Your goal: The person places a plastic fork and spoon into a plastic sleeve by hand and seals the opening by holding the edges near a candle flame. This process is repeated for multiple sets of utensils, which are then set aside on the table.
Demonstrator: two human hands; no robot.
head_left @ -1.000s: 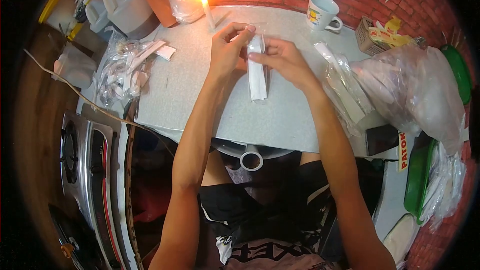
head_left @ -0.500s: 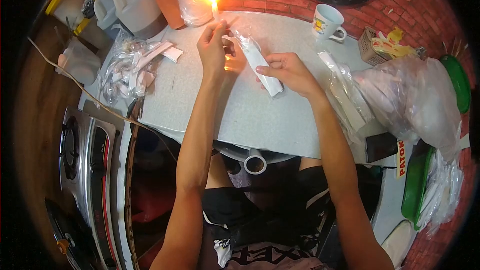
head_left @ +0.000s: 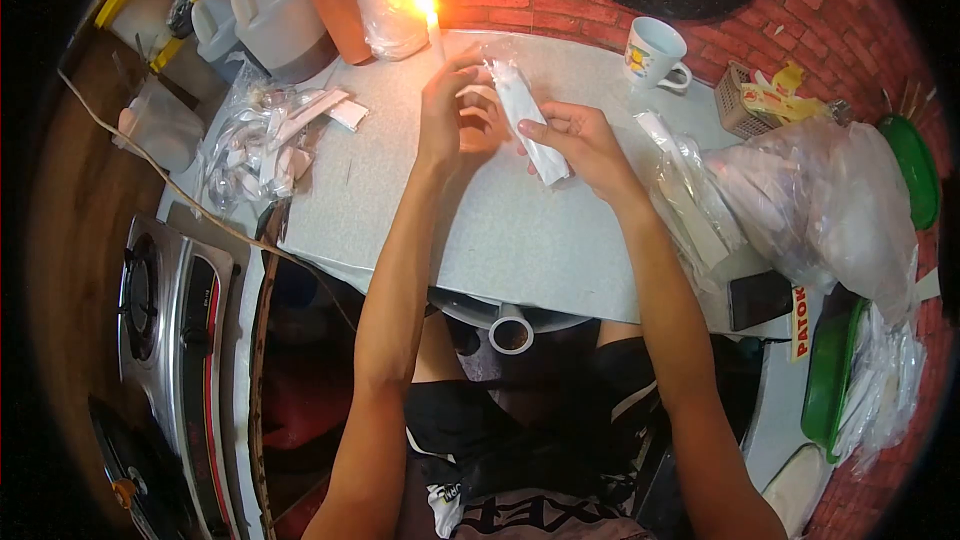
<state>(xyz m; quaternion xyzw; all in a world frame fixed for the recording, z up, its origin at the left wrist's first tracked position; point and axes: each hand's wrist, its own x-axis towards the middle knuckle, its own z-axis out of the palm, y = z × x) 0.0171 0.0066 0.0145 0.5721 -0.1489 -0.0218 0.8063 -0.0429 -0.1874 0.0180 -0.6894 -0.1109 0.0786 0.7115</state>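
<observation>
A narrow white packet in clear plastic is gripped between the thumb and fingers of my right hand, tilted with its loose plastic end up toward the candle. My left hand is just left of that upper end, its fingers loosely curled and apart, with nothing visible in them. Directly behind my left fingertips a lit white candle stands upright on the table; its base is partly hidden by the hand.
Plastic-wrapped pieces lie at left, near jugs and a gas stove. To the right are a mug, a small basket, plastic bags, a dark phone-like slab and a green tray.
My left hand has come away from the candle, down and to the right, its fingers spreading. The packet in my right hand has turned slightly more upright, its upper end moving right.
</observation>
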